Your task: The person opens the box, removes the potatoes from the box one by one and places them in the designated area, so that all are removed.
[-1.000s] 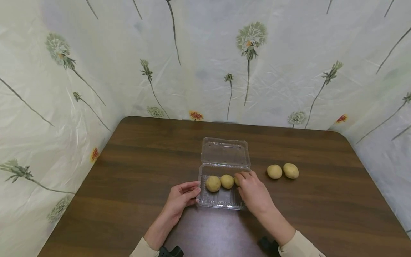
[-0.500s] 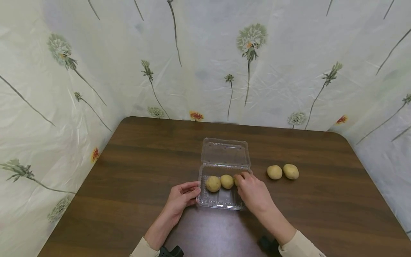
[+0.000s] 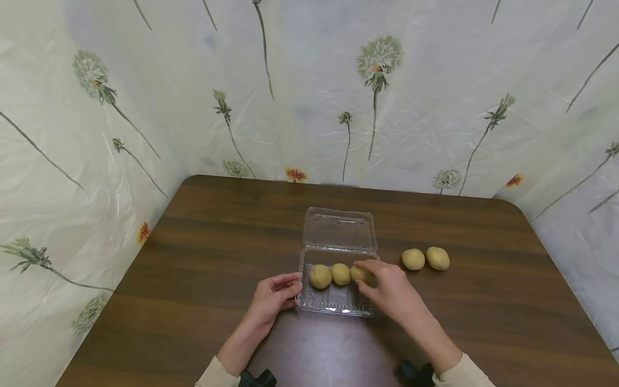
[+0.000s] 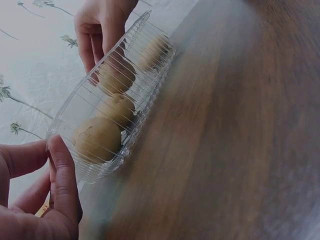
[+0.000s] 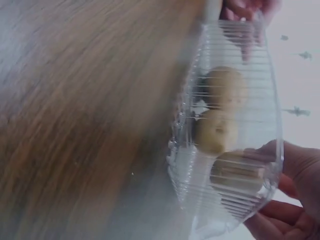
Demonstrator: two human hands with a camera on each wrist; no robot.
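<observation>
A clear plastic clamshell container (image 3: pixel 333 307) stands on the table with its lid (image 3: pixel 338 230) folded back. My left hand (image 3: pixel 271 302) pinches the container's left wall between thumb and fingers. Inside, a larger potato (image 3: pixel 320 277) and a smaller potato (image 3: pixel 340 274) sit side by side. A third potato (image 3: pixel 360 273) is in the row's right end. My right hand (image 3: pixel 393 290) is at this third potato, its thumb and forefinger spread apart on either side and touching it loosely. The right wrist view shows the right thumb (image 5: pixel 260 152) over that potato, through the ribbed wall.
Two more potatoes, one left (image 3: pixel 413 259) and one right (image 3: pixel 438 258), lie close together on the wooden table (image 3: pixel 232 231), right of the container. Behind the table hangs a flower-patterned sheet (image 3: pixel 309 97).
My right hand has drawn slightly right and its fingers have loosened, so more of the third potato shows. The potatoes in the container have shifted slightly left. My left hand has stayed put.
</observation>
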